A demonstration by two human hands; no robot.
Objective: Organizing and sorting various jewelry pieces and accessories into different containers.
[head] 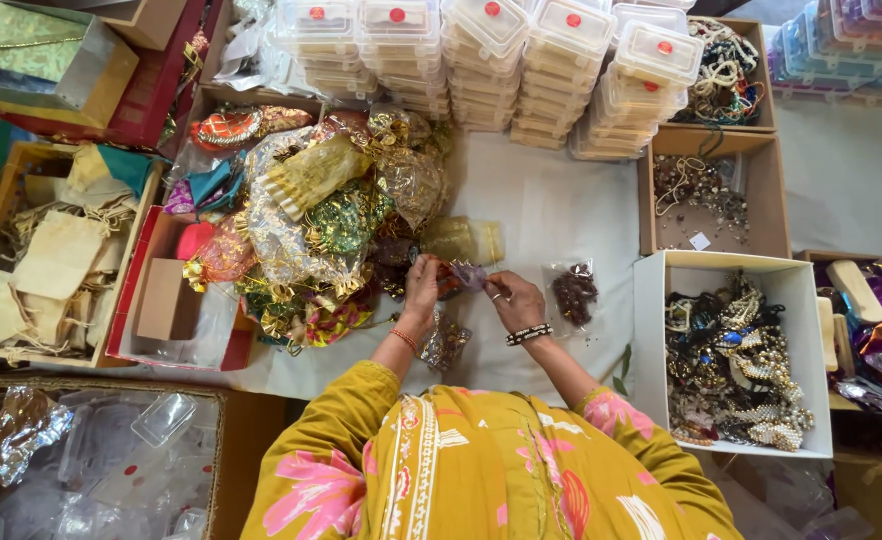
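Item in hand: both hands are pinching one small translucent pouch point(468, 276) between them, the left hand point(422, 285) closing on its left end, the right hand point(516, 300) closing on its right end, fingers clamped on the fabric. The pouch is hanging just above the white table cloth point(561, 210), centre of the table.

- At 10 o'clock of the hands: a heap of shiny organza pouches point(321, 220) is lying, just beside the left hand
- At 3 o'clock: a clear packet of dark beads point(574, 292) is resting near the right hand
- Farther at 3 o'clock: a white box of jewellery point(731, 360) is standing
- At 12 o'clock: stacked plastic containers point(521, 70) are standing, well apart
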